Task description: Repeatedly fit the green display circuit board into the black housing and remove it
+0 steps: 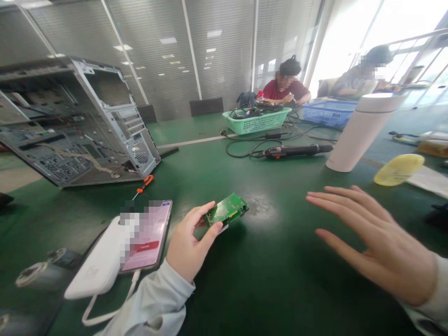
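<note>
One green circuit board point(227, 208) was gripped between the thumb and fingers of the left hand point(185, 247), over the green table point(280, 261). The right hand point(378, 242), thumb and fingers spread wide, was empty and positioned well apart from the board. A phone point(150, 254) lay left of the board; a black corded tool point(297, 150) lay beside the pale bottle point(357, 135).

From my end I see one small, roughly rectangular circuit board point(229, 208), bright green and shiny, with gold-toned marks along its near edge and dark parts at its right end. I make out its broad face turned up and tilted, its left end pinched in the left hand point(191, 240) over the table point(276, 261); its finer parts are too small for me to read.
</note>
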{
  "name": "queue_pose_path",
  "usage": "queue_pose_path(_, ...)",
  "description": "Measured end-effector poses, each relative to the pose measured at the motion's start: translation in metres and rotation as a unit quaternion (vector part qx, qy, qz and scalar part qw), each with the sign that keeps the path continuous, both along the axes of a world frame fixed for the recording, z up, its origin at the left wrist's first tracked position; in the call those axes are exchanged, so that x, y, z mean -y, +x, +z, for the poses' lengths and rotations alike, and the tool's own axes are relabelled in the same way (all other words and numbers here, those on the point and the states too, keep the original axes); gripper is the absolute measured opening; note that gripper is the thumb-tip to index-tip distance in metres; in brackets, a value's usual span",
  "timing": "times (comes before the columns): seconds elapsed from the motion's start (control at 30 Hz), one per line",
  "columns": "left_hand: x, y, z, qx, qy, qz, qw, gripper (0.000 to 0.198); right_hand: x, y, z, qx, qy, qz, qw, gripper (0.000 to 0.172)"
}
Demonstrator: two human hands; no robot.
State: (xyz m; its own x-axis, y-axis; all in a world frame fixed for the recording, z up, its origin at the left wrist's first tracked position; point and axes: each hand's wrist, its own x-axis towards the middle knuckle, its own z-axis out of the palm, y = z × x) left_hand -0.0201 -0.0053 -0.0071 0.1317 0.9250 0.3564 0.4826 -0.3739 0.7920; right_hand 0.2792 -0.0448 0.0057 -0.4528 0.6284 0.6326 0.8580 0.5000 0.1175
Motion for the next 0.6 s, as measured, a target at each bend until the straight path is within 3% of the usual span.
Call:
queue_pose_path(0.13,0.007,-0.002,0.006,-0.175,0.21,-0.061,0.96,0.034,-0.01,-0.046,0.001,0.014,-0.061,0.097,0.993,0.041)
queue_pose_path(0.27,0.01,-0.001,0.007,-0.218,0.271,-0.102,0.932,0.034,-0.025,-0.083,-0.006,-0.045,-0.054,0.151,0.986,0.045)
queue_pose_path(0.43,0.012,0.002,0.005,-0.168,0.181,-0.132,0.96,0.047,-0.027,-0.09,-0.008,-0.118,-0.115,0.169,0.972,0.034)
queue_pose_path(0.5,0.019,0.006,0.01,-0.095,0.102,-0.121,0.983,0.053,-0.021,-0.077,-0.003,-0.128,-0.138,0.132,0.973,0.031)
queue_pose_path(0.6,0.04,0.013,0.029,0.035,-0.026,-0.092,0.995,0.043,-0.01,-0.033,0.005,-0.142,-0.113,0.021,0.983,0.039)
